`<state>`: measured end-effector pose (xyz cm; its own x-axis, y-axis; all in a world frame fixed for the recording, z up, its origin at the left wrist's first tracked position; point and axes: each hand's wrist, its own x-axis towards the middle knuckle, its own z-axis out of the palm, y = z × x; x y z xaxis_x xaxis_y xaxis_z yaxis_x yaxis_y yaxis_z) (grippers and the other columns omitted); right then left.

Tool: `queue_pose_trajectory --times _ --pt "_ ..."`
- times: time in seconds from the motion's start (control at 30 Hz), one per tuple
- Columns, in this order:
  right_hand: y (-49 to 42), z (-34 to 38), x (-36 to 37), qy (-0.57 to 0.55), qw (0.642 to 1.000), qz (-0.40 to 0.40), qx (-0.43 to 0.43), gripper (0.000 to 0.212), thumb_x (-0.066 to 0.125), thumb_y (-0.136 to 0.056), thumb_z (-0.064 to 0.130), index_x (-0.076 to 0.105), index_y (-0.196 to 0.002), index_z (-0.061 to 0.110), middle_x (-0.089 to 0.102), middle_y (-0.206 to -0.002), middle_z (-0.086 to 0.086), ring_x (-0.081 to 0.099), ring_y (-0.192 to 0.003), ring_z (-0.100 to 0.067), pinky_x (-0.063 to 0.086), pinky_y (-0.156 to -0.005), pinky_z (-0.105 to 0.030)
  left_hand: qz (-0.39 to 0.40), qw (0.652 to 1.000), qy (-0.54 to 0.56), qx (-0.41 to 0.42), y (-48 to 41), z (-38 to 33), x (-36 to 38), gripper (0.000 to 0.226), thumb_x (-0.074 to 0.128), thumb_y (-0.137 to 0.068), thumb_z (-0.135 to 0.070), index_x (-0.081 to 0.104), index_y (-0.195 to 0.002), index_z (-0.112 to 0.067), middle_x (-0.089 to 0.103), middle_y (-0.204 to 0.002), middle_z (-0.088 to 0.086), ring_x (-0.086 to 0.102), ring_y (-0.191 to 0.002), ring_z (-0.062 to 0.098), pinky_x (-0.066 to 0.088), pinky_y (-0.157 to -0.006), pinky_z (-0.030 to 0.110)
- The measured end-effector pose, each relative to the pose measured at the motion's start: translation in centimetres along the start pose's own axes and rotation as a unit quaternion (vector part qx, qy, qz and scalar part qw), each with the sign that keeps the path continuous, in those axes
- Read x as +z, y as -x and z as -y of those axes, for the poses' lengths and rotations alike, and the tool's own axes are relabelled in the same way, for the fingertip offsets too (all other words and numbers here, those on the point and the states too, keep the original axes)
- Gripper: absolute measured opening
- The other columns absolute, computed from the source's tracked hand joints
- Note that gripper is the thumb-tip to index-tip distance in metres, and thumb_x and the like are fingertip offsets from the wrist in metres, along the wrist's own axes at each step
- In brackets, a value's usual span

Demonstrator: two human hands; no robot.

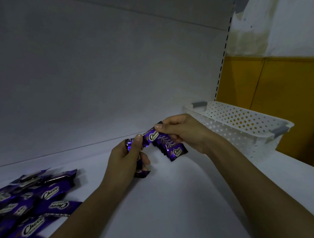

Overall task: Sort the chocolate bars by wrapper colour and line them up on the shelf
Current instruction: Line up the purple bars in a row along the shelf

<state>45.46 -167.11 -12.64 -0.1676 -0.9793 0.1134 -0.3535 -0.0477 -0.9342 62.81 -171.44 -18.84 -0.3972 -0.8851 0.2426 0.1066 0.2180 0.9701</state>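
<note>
Head view: left hand point(129, 155), right hand point(186, 134) both pinching purple bars point(177, 152); pile point(32, 198) cut off left.

The held bars point(178, 152) that I grip in my left hand point(125, 161) and right hand point(187, 133) wear thin purple film wrappers, glossy and slick, crinkled at the crimped ends, with a bright sheen on the folds. The pile of bars point(31, 203) has the same shiny film, creased and reflective. The shelf point(173, 198) looks like painted sheet metal, white, matt and smooth; its back panel point(97, 76) has the same flat, dull finish. The basket point(242, 126) is white moulded plastic pierced with round holes, faintly satin, with a smooth grey plastic handle point(279, 130). The wall point(276, 82) is painted, matt ochre below, blotchy and rough-looking white above.
</note>
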Motion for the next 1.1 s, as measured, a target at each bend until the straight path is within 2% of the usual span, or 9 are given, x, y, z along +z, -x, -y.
queue_pose_trajectory --times 0.13,0.2,0.3,0.47,0.57,0.63,0.83,1.0,1.1 --pt "0.0 0.0 -0.2 -0.065 0.997 0.044 -0.017 0.014 0.071 -0.079 0.033 0.075 -0.071 0.023 0.067 -0.063 0.0 0.057 -0.052 -0.009 0.047 -0.053 -0.016 -0.011 1.0 0.009 -0.028 0.0 -0.3 0.0 0.059 0.035 -0.08 -0.064 0.06 -0.084 -0.011 0.064 -0.056 0.003 0.058 -0.047 0.013 0.044 -0.048 0.023" --pt "-0.2 0.0 0.0 -0.098 0.993 0.061 -0.023 0.022 0.071 -0.074 0.041 0.076 -0.079 0.021 0.074 -0.082 -0.008 0.07 -0.067 -0.017 0.053 -0.064 -0.018 -0.005 0.999 0.019 -0.035 0.0 -0.4 0.0 0.063 0.034 -0.078 -0.067 0.059 -0.083 -0.01 0.065 -0.058 0.005 0.059 -0.047 0.015 0.044 -0.045 0.021" --pt "-0.2 0.0 0.3 -0.102 0.992 0.077 -0.022 0.03 0.073 -0.068 0.044 0.076 -0.083 0.018 0.074 -0.091 -0.012 0.072 -0.082 -0.023 0.054 -0.072 -0.019 -0.001 0.999 0.023 -0.04 0.1 -0.7 0.0 0.065 0.037 -0.076 -0.068 0.061 -0.085 -0.008 0.067 -0.061 0.006 0.061 -0.048 0.016 0.044 -0.043 0.019" --pt "0.0 -0.3 0.1 -0.085 0.991 0.097 -0.02 0.019 0.074 -0.077 0.003 0.065 -0.092 0.008 0.073 -0.088 -0.015 0.072 -0.079 -0.022 0.055 -0.069 -0.02 -0.002 0.998 0.043 -0.047 0.1 -0.8 0.0 0.042 0.046 -0.093 -0.047 0.065 -0.086 -0.01 0.068 -0.061 0.007 0.059 -0.047 0.016 0.045 -0.042 0.019" --pt "0.3 -0.2 0.2 -0.021 0.99 0.14 -0.025 0.031 0.071 -0.08 0.002 0.063 -0.106 0.016 0.074 -0.083 -0.006 0.071 -0.078 -0.021 0.054 -0.073 -0.021 -0.002 0.999 0.03 -0.038 0.0 -0.5 -0.1 0.026 0.049 -0.097 -0.027 0.064 -0.083 -0.012 0.065 -0.06 0.004 0.056 -0.048 0.018 0.045 -0.042 0.023" --pt "0.3 -0.1 0.4 0.01 0.989 0.143 -0.034 0.024 0.07 -0.082 0.006 0.067 -0.105 0.013 0.074 -0.089 -0.008 0.071 -0.08 -0.022 0.054 -0.074 -0.021 0.004 1.0 0.008 -0.019 0.0 -0.4 -0.1 0.022 0.052 -0.096 -0.022 0.063 -0.082 -0.01 0.064 -0.059 0.002 0.056 -0.048 0.017 0.047 -0.044 0.025" --pt "0.4 -0.2 -2.1 0.148 0.987 0.065 -0.015 0.008 0.076 -0.077 0.015 0.074 -0.085 0.015 0.074 -0.084 -0.001 0.069 -0.079 -0.01 0.053 -0.07 -0.015 -0.009 0.999 -0.049 0.009 -0.2 0.4 -0.1 0.033 0.046 -0.097 -0.038 0.063 -0.085 -0.013 0.059 -0.056 -0.003 0.051 -0.046 0.01 0.042 -0.045 0.016" --pt "0.8 -0.9 -4.5 0.302 0.945 0.11 0.062 0.011 0.08 -0.072 0.014 0.074 -0.075 0.023 0.072 -0.07 0.01 0.064 -0.07 0.002 0.049 -0.073 -0.019 -0.012 0.998 -0.065 0.004 -0.4 0.8 0.1 0.031 0.046 -0.097 -0.039 0.063 -0.084 -0.016 0.057 -0.054 -0.006 0.05 -0.044 0.01 0.04 -0.044 0.016" --pt "0.5 -1.4 -4.7 0.348 0.929 0.097 0.076 0.013 0.078 -0.075 0.011 0.073 -0.074 0.023 0.07 -0.075 0.008 0.06 -0.072 0.001 0.049 -0.079 -0.025 -0.01 0.997 -0.071 0.002 -0.5 0.8 0.1 0.031 0.047 -0.097 -0.039 0.063 -0.083 -0.017 0.058 -0.054 -0.006 0.05 -0.044 0.01 0.04 -0.044 0.016"
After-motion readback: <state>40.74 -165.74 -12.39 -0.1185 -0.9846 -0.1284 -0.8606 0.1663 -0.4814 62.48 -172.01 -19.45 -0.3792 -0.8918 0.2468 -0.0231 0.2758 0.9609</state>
